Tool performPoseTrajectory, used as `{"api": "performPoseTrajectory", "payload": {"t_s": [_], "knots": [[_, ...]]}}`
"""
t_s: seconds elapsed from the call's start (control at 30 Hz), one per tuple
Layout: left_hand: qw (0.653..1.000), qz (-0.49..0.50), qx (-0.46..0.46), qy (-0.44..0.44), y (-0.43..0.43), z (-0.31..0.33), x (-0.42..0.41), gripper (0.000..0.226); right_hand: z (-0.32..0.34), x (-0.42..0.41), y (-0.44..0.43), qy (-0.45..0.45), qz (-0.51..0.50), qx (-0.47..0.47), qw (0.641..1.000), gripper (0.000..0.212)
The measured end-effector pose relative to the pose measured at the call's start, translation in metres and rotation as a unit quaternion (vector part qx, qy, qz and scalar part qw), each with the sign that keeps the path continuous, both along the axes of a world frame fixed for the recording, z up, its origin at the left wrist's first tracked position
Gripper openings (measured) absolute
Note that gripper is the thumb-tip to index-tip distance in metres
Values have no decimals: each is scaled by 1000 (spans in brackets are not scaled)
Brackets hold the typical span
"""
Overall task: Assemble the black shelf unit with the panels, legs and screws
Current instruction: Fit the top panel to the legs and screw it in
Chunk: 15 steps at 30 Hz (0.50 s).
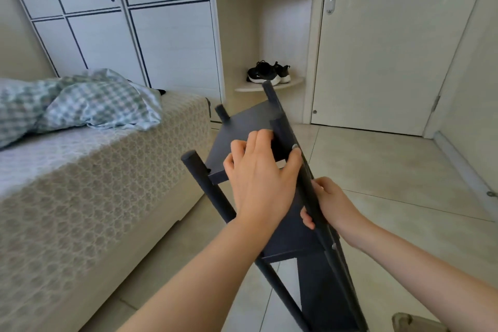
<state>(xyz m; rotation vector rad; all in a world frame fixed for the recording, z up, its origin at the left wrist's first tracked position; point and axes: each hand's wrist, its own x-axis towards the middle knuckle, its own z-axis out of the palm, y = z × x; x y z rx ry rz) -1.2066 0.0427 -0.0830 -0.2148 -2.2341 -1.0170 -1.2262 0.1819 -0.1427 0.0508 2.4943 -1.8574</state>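
To my left the bed (80, 183) wears a honeycomb-textured cover, with a checked pillow (94, 105) lying on it. In the middle, the black shelf unit (318, 291) is held tilted over the glossy tiled floor (377, 170). It has matte flat panels (242, 127) set between round legs (213, 191), and a silvery screw (295, 146) shows in its side. My left hand (258, 175) is spread over a panel, its fingers (262, 136) curled round a leg and the thumb beside the screw. My right hand (334, 205) grasps the right-side leg (307, 178), thumb wrapped across it.
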Motion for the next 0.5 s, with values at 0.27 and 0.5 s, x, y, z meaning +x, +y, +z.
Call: {"api": "performPoseTrajectory", "payload": {"t_s": [0.27, 0.5], "knots": [[967, -9, 217, -136, -84, -24, -1, 14, -26, -20, -59, 23, 54, -37, 998, 19], [919, -5, 317, -233, -159, -93, 24, 31, -87, -20, -109, -2, 93, -17, 996, 18]]}}
